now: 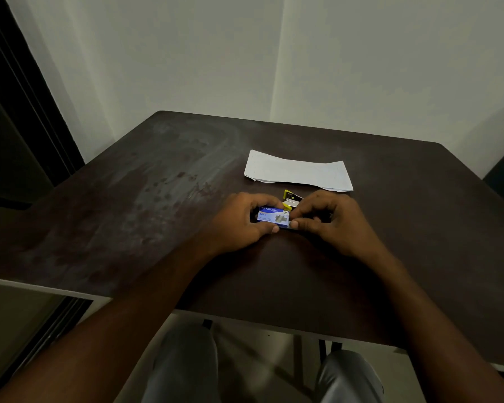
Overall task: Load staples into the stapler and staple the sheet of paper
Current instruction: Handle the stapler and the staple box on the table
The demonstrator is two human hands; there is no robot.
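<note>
Left hand (240, 221) pinches the blue Kangaro staple box (273, 218) steady while right hand (329, 221) fingertips grip its end, probably to open it; yellow stapler (291, 199) waits just behind, folded paper sheet (297, 171) beyond on the dark table (128, 213).

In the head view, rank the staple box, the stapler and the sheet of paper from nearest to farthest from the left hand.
1. Staple box: held in the left hand, with the right hand at its other end.
2. Stapler: yellow, on the table just beyond the box, partly hidden by the fingers.
3. Sheet of paper: farther back, to the right.
</note>
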